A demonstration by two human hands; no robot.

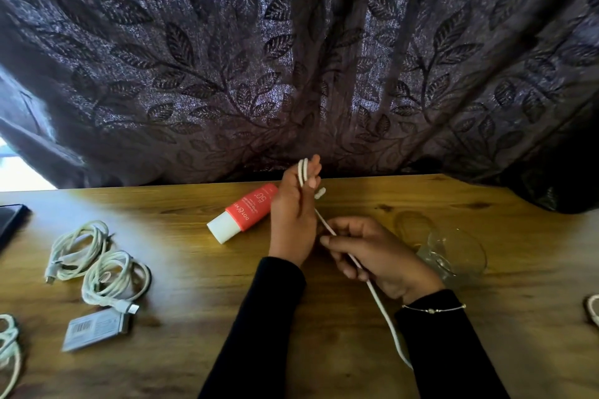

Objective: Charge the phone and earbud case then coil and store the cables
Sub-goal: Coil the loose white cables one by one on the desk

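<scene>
We are looking down at a wooden table (181, 363), and we are counting from the near edge. At the near left edge one white cable (8, 350) is partly showing, and at the near right edge one more white loop (593, 309) is peeking in. A little farther on the left, one small grey box (95, 329) with a barcode label is lying flat. Just beyond it two coiled white cables are lying side by side, the nearer coil (113, 280) touching the farther coil (79, 248). So we are counting five white cables, with the one in our hands.

Both our arms are wearing black sleeves, and one thin bracelet (434, 308) is sitting on the right wrist. Our right hand (379, 259) is lying low over the table, its fingers curled and pinching the white cable (381, 304), which is running from the near edge up through this hand to the left hand (293, 214). The left hand is standing upright, its fingers straight up, and the cable is lying in loops around them, with its white plug (320, 193) hanging free beside the fingers.

On the right one clear glass (453, 253) is standing near the right hand. Behind the left hand one red and white tube (243, 212) is lying on its side. At the far left one dark flat thing (11, 223) is lying at the edge; we cannot tell what it is. Behind the table one dark curtain (291, 58) with leaf patterns is hanging.
</scene>
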